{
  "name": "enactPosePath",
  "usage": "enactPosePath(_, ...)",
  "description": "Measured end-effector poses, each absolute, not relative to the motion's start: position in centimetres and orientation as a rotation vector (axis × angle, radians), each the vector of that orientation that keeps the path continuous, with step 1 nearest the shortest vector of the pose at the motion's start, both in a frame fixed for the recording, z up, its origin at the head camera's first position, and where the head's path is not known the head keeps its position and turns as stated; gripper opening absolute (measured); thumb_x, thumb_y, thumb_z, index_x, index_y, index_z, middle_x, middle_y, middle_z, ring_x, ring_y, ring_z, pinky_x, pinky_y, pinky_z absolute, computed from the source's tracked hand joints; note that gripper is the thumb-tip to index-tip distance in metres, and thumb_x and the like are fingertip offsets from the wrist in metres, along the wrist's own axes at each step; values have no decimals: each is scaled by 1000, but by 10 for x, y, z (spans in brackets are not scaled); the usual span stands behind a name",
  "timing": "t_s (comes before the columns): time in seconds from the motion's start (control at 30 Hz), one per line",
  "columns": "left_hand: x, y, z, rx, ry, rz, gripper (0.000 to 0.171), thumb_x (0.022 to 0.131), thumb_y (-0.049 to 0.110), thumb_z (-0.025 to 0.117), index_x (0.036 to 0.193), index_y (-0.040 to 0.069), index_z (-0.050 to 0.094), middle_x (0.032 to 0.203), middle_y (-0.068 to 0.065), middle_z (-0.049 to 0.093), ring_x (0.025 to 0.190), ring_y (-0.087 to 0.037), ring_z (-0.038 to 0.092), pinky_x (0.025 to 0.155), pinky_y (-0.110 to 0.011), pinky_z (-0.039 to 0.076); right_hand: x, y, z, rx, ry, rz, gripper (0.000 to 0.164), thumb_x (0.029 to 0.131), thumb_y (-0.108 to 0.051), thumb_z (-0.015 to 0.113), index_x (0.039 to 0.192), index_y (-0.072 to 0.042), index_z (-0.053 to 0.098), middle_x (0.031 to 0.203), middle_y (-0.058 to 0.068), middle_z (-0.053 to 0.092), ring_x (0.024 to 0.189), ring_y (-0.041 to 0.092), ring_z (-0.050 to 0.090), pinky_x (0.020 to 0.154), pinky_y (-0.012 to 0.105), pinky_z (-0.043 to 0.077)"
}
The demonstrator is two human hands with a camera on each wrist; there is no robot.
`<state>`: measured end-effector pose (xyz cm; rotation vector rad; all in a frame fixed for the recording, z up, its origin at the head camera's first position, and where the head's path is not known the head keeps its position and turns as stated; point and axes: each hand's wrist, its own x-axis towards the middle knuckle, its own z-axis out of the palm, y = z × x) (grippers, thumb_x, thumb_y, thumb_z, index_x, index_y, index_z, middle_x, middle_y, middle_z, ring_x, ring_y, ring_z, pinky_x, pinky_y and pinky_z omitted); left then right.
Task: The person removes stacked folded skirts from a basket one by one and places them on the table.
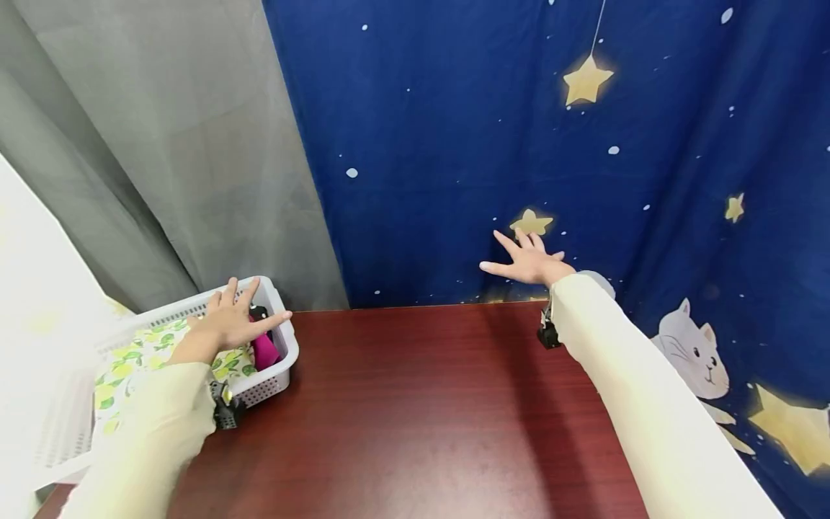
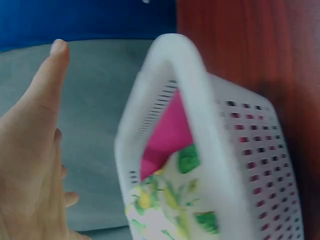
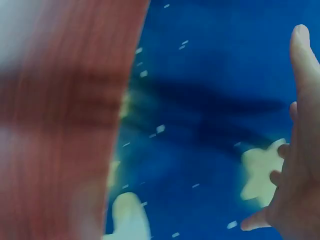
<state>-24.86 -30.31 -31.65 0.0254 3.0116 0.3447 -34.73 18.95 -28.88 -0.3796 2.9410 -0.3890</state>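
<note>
My left hand [image 1: 227, 322] hovers over a white plastic basket [image 1: 289, 339] at the left of the table, fingers spread and holding nothing. Inside the basket lie a lemon-print cloth [image 1: 139, 353], a magenta cloth [image 1: 264, 352] and something black, partly hidden by the hand. The left wrist view shows that hand apart from the basket's rim [image 2: 175, 50]. My right hand [image 1: 528, 263] is raised before the blue curtain beyond the table's far edge, its fingers spread with nothing in them. In the right wrist view the same hand [image 3: 305, 165] is at the right border.
A dark red wooden table [image 1: 402, 404] spans the front. Behind it hang a grey curtain [image 1: 188, 130] and a blue curtain [image 1: 441, 144] printed with stars and a white cat. Black devices are strapped to both wrists.
</note>
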Motion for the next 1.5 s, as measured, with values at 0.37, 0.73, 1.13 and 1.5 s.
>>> enactPosePath(0.37, -235, -319, -278, 282, 3264, 678, 49, 92, 30, 52, 121, -9, 49, 105, -32, 58, 96, -45, 54, 77, -55, 43, -346, 130, -245, -856, 2857, -674, 63, 91, -35, 54, 141, -2, 32, 133, 24, 43, 122, 34, 41, 103, 50, 25)
enactPosePath(0.73, -220, -338, -267, 225, 3301, 699, 43, 93, 28, 52, 117, -7, 53, 102, -31, 59, 91, -44, 56, 71, -54, 44, -344, 66, -230, -1032, 2717, -685, 53, 92, -32, 53, 137, -7, 40, 127, 19, 50, 115, 26, 49, 93, 40, 40)
enactPosePath(1.13, -206, -364, -272, 156, 3302, 687, 44, 93, 27, 51, 116, -11, 53, 100, -34, 58, 84, -43, 57, 62, -48, 48, -338, 12, -231, -1116, 2645, -619, 52, 92, -32, 54, 137, -9, 41, 125, 15, 51, 112, 22, 50, 92, 34, 41)
enactPosePath(1.5, -187, -394, -278, 15, 3279, 641, 48, 93, 29, 51, 114, -14, 52, 99, -37, 55, 83, -46, 56, 60, -48, 47, -328, -32, -240, -1233, 2591, -482, 51, 92, -31, 55, 136, -9, 42, 125, 10, 52, 111, 18, 50, 88, 28, 42)
